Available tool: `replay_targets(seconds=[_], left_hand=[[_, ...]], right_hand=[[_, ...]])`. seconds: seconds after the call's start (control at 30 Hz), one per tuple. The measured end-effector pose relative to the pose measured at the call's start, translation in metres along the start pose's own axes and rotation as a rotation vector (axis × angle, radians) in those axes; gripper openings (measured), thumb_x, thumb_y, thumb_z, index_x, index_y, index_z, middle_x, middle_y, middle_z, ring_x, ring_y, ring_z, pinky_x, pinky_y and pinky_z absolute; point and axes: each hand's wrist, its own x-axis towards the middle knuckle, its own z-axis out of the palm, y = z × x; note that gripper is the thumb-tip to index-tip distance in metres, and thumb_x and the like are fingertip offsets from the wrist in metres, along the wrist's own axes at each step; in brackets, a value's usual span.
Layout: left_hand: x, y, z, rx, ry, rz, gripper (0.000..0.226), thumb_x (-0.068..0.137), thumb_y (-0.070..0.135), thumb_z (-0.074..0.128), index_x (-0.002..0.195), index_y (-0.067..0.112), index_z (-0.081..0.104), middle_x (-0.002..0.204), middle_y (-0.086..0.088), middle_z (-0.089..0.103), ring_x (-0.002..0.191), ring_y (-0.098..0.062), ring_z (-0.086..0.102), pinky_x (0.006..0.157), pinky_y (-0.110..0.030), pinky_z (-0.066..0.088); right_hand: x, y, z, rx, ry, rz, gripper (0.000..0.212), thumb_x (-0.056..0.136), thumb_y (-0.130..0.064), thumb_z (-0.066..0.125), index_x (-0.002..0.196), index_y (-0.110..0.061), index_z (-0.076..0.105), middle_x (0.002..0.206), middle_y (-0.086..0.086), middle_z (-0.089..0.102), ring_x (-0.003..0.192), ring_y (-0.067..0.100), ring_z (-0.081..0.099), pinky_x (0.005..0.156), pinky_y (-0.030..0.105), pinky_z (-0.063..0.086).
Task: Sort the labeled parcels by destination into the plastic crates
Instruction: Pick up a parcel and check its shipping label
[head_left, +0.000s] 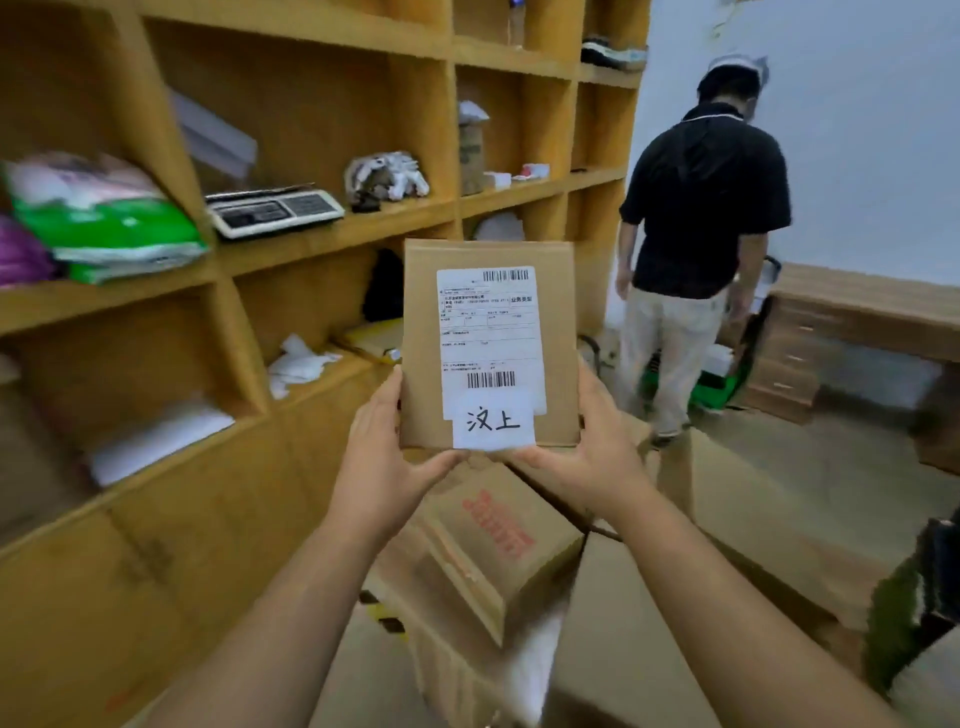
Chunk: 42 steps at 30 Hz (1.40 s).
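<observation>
Beyond the parcel (422, 332), a green crate (726, 388) seemingly holds white packets (721, 358).

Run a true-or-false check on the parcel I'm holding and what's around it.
1. The left hand and the right hand hold the parcel by its lower corners. True.
2. The handwritten slip sits at the parcel's top edge. False: it is at the bottom edge, below the printed label.
3. A weighing scale sits on a shelf up and left of the parcel. True.
4. The other person stands facing this way. False: their back is turned.
</observation>
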Motion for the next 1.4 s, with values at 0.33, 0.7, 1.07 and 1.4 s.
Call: replay_targets(seconds=[0.33, 0.7, 1.07, 1.4], left_hand=[[-0.132, -0.085, -0.205, 0.337, 0.45, -0.39, 0.107, 0.075, 0.05, 0.079, 0.156, 0.031, 0.012, 0.151, 0.019, 0.028, 0.141, -0.004, 0.023, 0.115, -0.029, 0.029], [-0.218, -0.168, -0.369, 0.432, 0.805, -0.6, 0.107, 0.074, 0.05, 0.08, 0.156, 0.031, 0.015, 0.157, 0.013, 0.029, 0.143, -0.005, 0.022, 0.118, -0.038, 0.028], [-0.344, -0.204, -0.451, 0.521, 1.111, -0.876, 0.106, 0.073, 0.05, 0.08, 0.156, 0.034, 0.015, 0.154, 0.012, 0.031, 0.14, -0.007, 0.027, 0.115, -0.042, 0.034], [-0.467, -0.148, -0.458, 0.77, 1.406, -1.194, 0.107, 0.066, 0.064, 0.073, 0.154, 0.035, 0.02, 0.147, 0.007, 0.041, 0.133, -0.021, 0.042, 0.102, -0.052, 0.048]], right_hand=[[0.004, -0.119, 0.24, 0.4, -0.522, -0.263, 0.101, 0.067, -0.021, 0.092, 0.15, -0.033, 0.035, 0.138, -0.022, 0.051, 0.13, -0.001, 0.046, 0.101, 0.022, 0.046], [-0.009, -0.272, 0.441, 0.492, -0.826, -0.469, 0.114, 0.067, -0.039, 0.091, 0.155, -0.041, 0.02, 0.154, -0.023, 0.034, 0.142, -0.007, 0.027, 0.114, 0.027, 0.032], [-0.101, -0.394, 0.581, 0.588, -1.17, -0.679, 0.106, 0.067, -0.043, 0.089, 0.149, -0.054, 0.022, 0.145, -0.037, 0.034, 0.135, -0.012, 0.03, 0.111, 0.027, 0.034], [-0.238, -0.491, 0.643, 0.825, -1.646, -0.876, 0.101, 0.07, -0.04, 0.089, 0.15, -0.047, 0.028, 0.136, -0.028, 0.047, 0.126, -0.012, 0.043, 0.104, 0.029, 0.047]])
